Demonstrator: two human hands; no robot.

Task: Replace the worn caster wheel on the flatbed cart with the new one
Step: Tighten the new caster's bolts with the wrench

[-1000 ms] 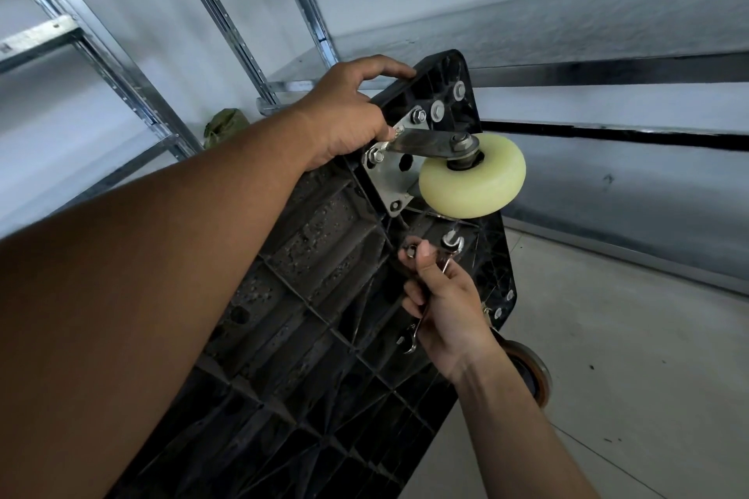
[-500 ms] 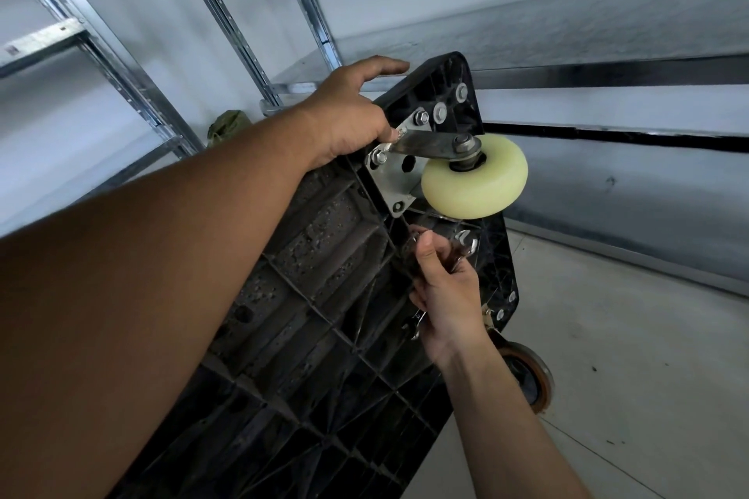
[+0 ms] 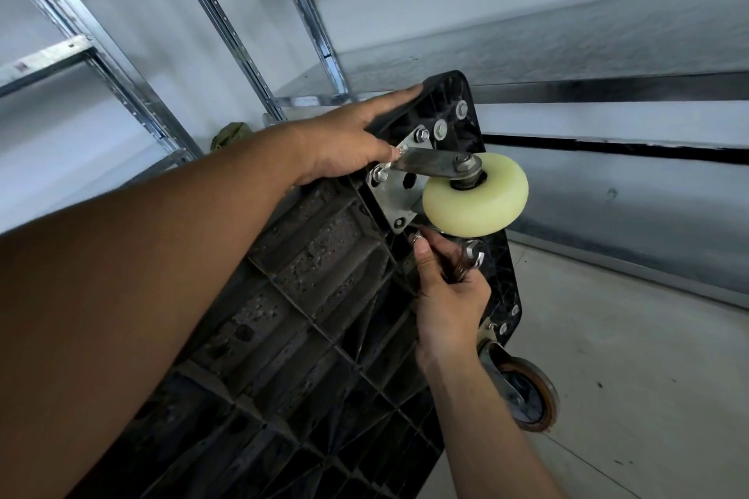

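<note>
Here, the new caster wheel (image 3: 476, 201), pale cream and smooth, sits near the upper corner of the flatbed cart (image 3: 308, 296), which is tipped up so its black ribbed underside faces me. The wheel hangs in a metal fork (image 3: 429, 165) fixed to a square silver mounting plate (image 3: 388, 196) that lies flat against the cart. Nuts show at the plate's two upper corners, while the lower corner shows an open hole.

My left grip (image 3: 352, 142) is loose: the fingers lie straight along the cart's top edge, and the thumb rests by the plate where the fork begins. My right grip (image 3: 450, 296) is just below the wheel, fingers curled round a small metal wrench (image 3: 475, 255), with the thumb pointing up toward the plate's lower corner. The wrench head is partly hidden and blurred, so I cannot tell whether it sits on a nut.

Farther down the same edge of the cart is a darker caster (image 3: 527, 397) with a rusty brown rim, resting on the grey floor (image 3: 632, 377). Metal shelving (image 3: 243, 32) stands behind the cart, and something green (image 3: 231, 134) peeks out beyond my left wrist.
</note>
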